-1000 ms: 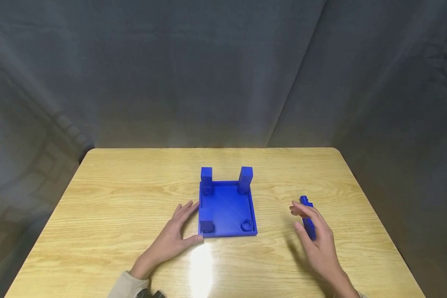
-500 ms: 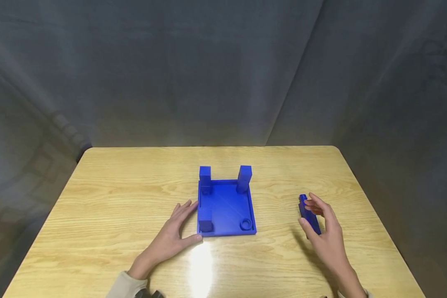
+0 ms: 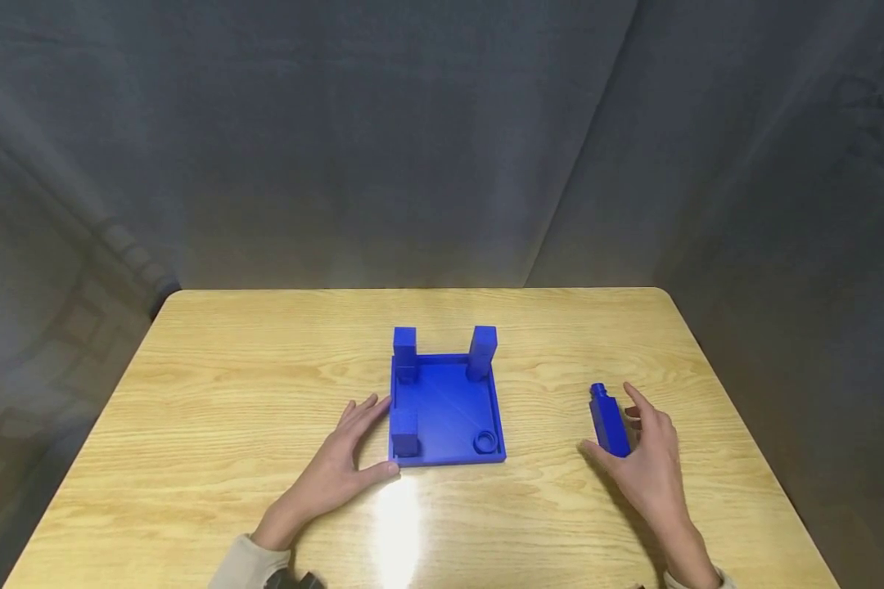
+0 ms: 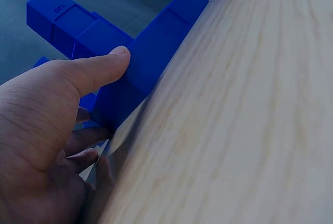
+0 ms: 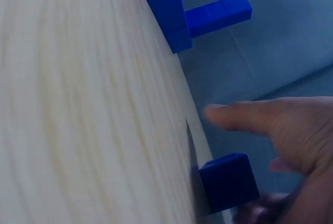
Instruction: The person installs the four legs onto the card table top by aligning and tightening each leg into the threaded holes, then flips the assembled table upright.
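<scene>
A square blue tray (image 3: 453, 413) lies on the table with upright blue posts at three corners: back left (image 3: 405, 353), back right (image 3: 482, 352) and front left (image 3: 405, 433). A round ring socket (image 3: 485, 442) stands bare at its front right corner. My left hand (image 3: 339, 470) rests against the tray's front left corner, thumb on the front wall (image 4: 140, 73) and straight fingers along the left side. To the right, a loose blue post (image 3: 609, 424) with a threaded end lies on the table, threads pointing away. My right hand (image 3: 650, 466) is spread around its near end, thumb left, fingers right.
The light wood table (image 3: 265, 368) has rounded far corners, with dark grey curtains (image 3: 383, 147) behind it and on both sides. A bright reflection lies on the table in front of the tray.
My right hand has moved to the right and opened wider beside the loose post, uncovering more of it. The left hand and the tray have stayed in place.
</scene>
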`<state>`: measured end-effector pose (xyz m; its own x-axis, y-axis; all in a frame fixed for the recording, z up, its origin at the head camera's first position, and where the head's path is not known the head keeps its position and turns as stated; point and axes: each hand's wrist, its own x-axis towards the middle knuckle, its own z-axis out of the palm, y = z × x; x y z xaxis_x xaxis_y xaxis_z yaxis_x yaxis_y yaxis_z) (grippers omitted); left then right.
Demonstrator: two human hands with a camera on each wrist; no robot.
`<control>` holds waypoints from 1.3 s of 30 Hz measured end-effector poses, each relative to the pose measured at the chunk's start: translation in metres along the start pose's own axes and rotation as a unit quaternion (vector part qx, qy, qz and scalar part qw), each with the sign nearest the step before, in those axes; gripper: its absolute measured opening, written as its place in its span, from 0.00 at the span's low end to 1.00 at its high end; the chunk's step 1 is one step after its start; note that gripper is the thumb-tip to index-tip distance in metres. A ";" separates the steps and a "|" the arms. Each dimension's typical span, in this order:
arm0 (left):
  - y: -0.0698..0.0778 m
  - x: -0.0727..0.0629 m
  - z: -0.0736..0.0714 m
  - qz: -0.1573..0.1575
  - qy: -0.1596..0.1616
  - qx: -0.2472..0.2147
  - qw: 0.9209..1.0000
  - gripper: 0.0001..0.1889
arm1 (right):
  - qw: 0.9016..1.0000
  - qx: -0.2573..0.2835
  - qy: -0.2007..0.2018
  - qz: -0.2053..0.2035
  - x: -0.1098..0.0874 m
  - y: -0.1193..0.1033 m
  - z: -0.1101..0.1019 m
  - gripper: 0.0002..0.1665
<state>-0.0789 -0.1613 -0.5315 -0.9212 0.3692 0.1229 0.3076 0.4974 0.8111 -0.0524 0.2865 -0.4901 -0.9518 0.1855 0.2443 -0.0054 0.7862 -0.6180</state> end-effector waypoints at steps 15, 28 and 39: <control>0.001 0.000 0.000 -0.008 -0.001 0.002 1.000 0.51 | 0.994 -0.059 -0.071 0.065 0.000 0.003 -0.002 0.61; 0.001 -0.001 0.000 -0.009 -0.002 -0.002 1.000 0.51 | 0.998 -0.019 0.048 0.042 -0.001 0.004 0.000 0.51; 0.000 0.000 0.000 -0.009 -0.003 0.000 1.000 0.51 | 0.978 0.132 0.157 0.032 -0.004 -0.011 -0.002 0.46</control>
<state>-0.0786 -0.1612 -0.5313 -0.9249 0.3654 0.1048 0.2910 0.5034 0.8136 -0.0481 0.2788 -0.4828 -0.8115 0.4338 0.3916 -0.0679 0.5956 -0.8004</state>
